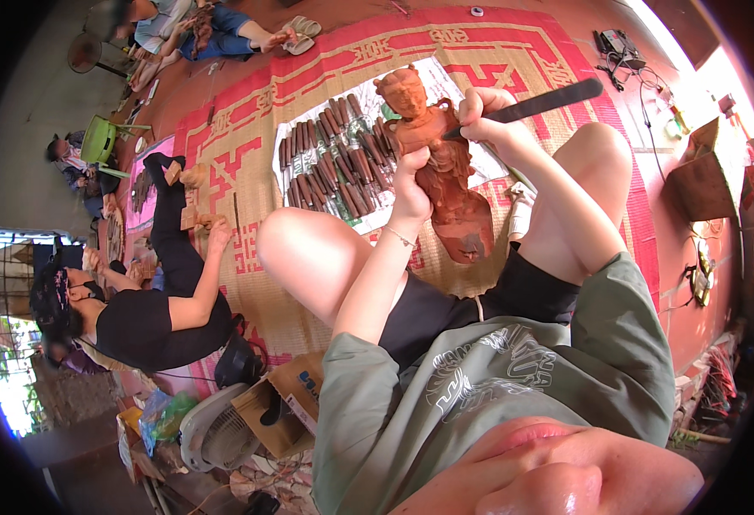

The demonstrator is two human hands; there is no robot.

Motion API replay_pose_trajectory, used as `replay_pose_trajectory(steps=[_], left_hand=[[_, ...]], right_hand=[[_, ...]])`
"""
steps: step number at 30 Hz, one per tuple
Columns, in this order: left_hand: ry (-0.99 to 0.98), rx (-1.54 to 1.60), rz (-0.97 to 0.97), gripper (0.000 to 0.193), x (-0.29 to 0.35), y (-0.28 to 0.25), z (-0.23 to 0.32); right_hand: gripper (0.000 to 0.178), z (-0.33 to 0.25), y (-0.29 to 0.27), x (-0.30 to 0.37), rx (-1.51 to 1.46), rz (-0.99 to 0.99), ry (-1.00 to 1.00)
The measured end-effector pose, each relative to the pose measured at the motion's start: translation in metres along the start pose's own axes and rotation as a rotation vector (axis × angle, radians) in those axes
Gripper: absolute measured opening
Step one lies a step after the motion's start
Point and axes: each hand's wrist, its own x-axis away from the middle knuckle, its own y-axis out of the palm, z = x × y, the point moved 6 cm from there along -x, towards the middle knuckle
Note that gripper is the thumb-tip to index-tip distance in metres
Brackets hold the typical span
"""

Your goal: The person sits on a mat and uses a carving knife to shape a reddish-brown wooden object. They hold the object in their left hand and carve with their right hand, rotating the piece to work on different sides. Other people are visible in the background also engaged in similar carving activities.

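Head view: left hand point(411, 190) clamped round a reddish carved statuette point(453, 180), holding it tilted above the patterned mat point(257, 154). Right hand point(490, 122) wrapped on a dark carving tool point(550, 100), tip at the chest; short, light strokes directed away from the left thumb seem advisable.

Item 1: reddish-brown carved figure point(452, 176), head and draped body shaped, held tilted. Item 2: dark elongated tool point(557, 101), slanted, tip at figure's upper body.
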Motion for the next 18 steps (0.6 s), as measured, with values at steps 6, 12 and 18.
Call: replay_pose_trajectory(steps=[6, 12, 18], left_hand=[[0.066, -0.104, 0.015, 0.059, -0.006, -0.012, -0.003], [0.181, -0.216, 0.056, 0.046, -0.018, -0.033, -0.007], [0.36, -0.458, 0.29, 0.028, -0.026, -0.059, -0.014]], right_hand=[[0.014, 0.007, -0.006, -0.001, 0.13, -0.018, -0.077], [0.015, 0.01, -0.009, 0.002, 0.249, 0.103, 0.049], [0.012, -0.017, -0.015, 0.005, 0.247, 0.186, -0.078]])
